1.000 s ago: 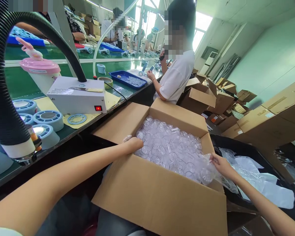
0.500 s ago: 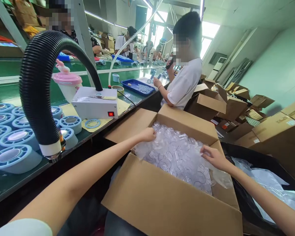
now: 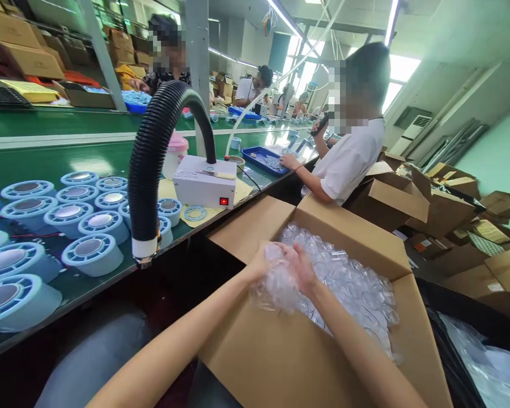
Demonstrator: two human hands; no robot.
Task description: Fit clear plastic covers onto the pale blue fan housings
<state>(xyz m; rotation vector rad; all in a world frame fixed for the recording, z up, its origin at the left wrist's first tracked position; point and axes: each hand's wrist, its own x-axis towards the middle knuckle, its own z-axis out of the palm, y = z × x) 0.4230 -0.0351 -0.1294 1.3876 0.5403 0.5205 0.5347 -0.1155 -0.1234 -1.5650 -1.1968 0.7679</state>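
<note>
An open cardboard box [image 3: 255, 345] stands in front of me, holding many clear, round plastic pieces [image 3: 352, 283]. Over its left part, my left hand [image 3: 260, 263] and my right hand [image 3: 302, 267] are close together. Both are closed on a crumpled sheet of clear plastic film [image 3: 278, 286], which hangs below them, smeared by motion. The fingertips are partly hidden in the film. Some of the plastic pieces lie under my right forearm, out of sight.
On the green bench [image 3: 110, 161] at left sit several light-blue round housings [image 3: 89, 249]. A black flexible hose [image 3: 147, 164] rises from a white machine [image 3: 206, 184] there. A co-worker [image 3: 348, 147] sits beyond, by a blue tray [image 3: 263, 161]. A black bag [image 3: 446, 340] is at right.
My hands, apart at either side of the box before, have come together at its left, bunching the film. The plastic pieces are now uncovered. The view has swung left.
</note>
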